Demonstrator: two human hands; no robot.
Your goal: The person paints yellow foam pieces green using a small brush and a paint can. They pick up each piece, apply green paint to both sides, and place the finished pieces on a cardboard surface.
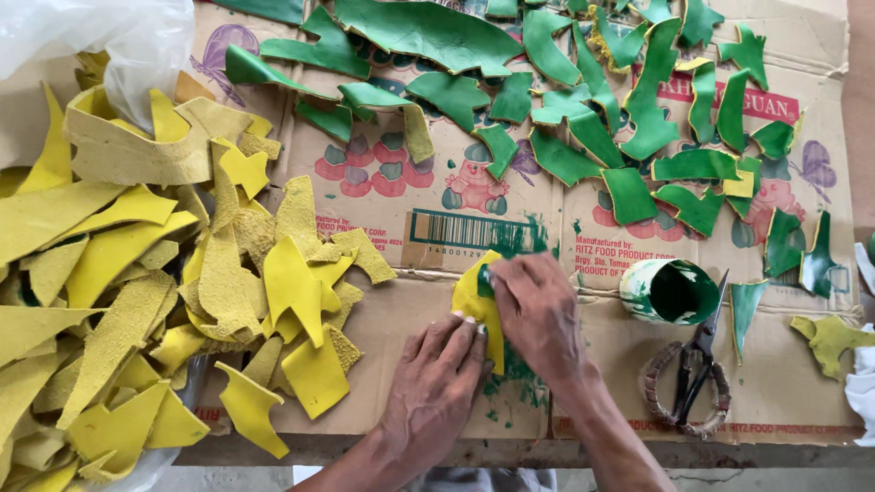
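Brown flattened cardboard carton (392, 301), printed with cartoon figures and a barcode, lies under both hands. Left hand (433, 387) presses flat on a yellow leather scrap (474, 305); right hand (538, 314) pinches a dauber, seemingly mid-painting. Green paint pot (670, 292) sits right; recoating likely needs dipping.

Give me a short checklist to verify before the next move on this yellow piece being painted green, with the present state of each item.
1. Left hand pins the yellow piece flat on the cardboard: ok.
2. Right hand has the green applicator on the piece: ok.
3. Piece fully coated: not ok, much yellow shows.
4. Paint cup upright beside the right hand: ok.
5. Paint left in the cup: cannot tell.
6. Scissors lie apart from both hands: ok.
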